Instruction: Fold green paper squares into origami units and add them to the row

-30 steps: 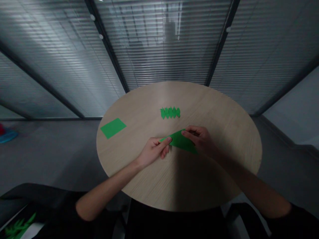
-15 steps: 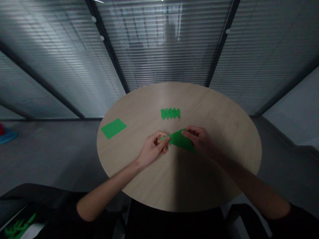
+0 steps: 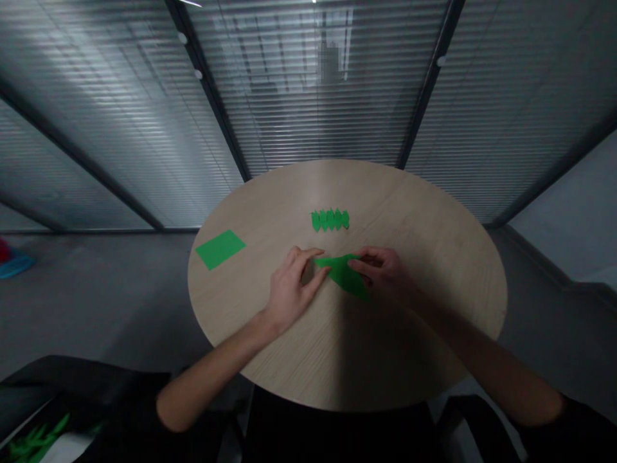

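Note:
A folded sheet of green paper [image 3: 348, 275], roughly triangular, is held in front of me just over the round table. My right hand [image 3: 383, 270] pinches its upper right edge between thumb and fingers. At the paper's left corner is my left hand [image 3: 294, 286], thumb and forefinger spread apart with the corner between them; the thumb tip reaches the paper's edge. Beyond the hands lies a row of several small folded green paper pieces [image 3: 330, 220], set side by side. A flat green paper sheet [image 3: 220, 249] rests on the left of the table.
The round wooden table [image 3: 289, 370] stands before glass walls with blinds [image 3: 318, 122]. A dark chair armrest [image 3: 72, 370] is at lower left, near green leaf-like shapes [image 3: 38, 440] and something white. A blue object [image 3: 17, 267] with red on it sits on the floor far left.
My left hand's fingers have spread apart from their pinch on the paper's left corner. The paper has shifted and turned slightly in my right hand, its lower tip moving left.

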### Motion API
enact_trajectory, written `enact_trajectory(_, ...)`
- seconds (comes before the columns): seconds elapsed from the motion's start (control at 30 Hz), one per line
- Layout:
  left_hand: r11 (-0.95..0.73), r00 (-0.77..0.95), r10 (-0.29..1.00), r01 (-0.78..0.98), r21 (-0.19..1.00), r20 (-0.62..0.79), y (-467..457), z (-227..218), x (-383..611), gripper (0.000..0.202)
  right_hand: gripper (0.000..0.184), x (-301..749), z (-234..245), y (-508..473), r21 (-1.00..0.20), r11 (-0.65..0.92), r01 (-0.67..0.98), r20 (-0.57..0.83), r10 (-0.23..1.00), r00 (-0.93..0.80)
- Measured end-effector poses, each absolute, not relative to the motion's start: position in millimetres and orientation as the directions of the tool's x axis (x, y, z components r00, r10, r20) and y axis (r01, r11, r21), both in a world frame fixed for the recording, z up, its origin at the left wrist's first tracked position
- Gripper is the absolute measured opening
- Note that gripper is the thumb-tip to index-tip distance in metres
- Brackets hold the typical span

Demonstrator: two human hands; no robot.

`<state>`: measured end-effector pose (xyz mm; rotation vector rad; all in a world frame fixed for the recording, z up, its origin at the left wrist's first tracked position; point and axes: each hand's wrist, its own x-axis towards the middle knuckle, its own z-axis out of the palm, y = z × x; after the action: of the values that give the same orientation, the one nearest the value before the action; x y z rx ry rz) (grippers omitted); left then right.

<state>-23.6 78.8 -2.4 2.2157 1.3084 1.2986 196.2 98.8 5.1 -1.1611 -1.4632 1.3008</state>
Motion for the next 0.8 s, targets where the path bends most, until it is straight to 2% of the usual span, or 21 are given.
enact_trajectory(0.13,-0.593,0.373,0.805,0.516,0.618,0.461,72.4,-1.3,-17.1,0.031,0.035,193.3,2.8,97.9,-0.996,0.061,0.066,0.046,0.976,-0.211)
enact_trajectory(0.23,-0.556,0.367,0.830,0.491,0.670,0.420,71.4,-2.4,-13.6,0.027,0.034,193.4,0.3,98.6,-0.997,0.049,0.062,0.034,0.975,-0.220)
enact_trajectory(0.43,-0.546,0.336,0.836,0.435,0.716,0.434,72.5,-2.1,-14.9,0.023,0.035,195.6,0.7,100.9,-0.999,0.001,0.035,-0.008,0.968,-0.249)
enact_trajectory(0.67,-0.533,0.373,0.838,0.404,0.743,0.398,74.7,-7.3,-17.9,0.026,0.033,198.0,1.9,103.3,-1.000,-0.028,0.011,-0.029,0.987,-0.160)
enact_trajectory(0.8,-0.582,0.468,0.799,0.445,0.681,0.376,76.3,-9.6,-19.2,0.026,0.033,200.0,1.3,105.8,-0.999,0.002,0.038,-0.002,0.994,-0.112)
